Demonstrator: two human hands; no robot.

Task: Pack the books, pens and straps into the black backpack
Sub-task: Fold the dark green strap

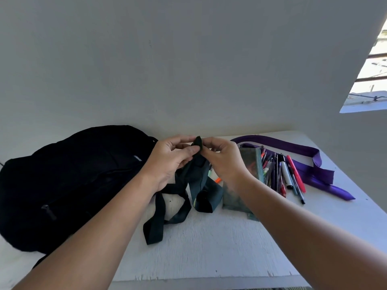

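1. Hands: left hand and right hand both pinch a dark strap above the table.
2. Backpack lies left; pens, book and purple strap remain unpacked, right.

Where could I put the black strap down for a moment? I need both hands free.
Bare table lies at the near edge, in front of the black strap and book. The far right is crowded: pens and purple strap. The backpack fills the left.
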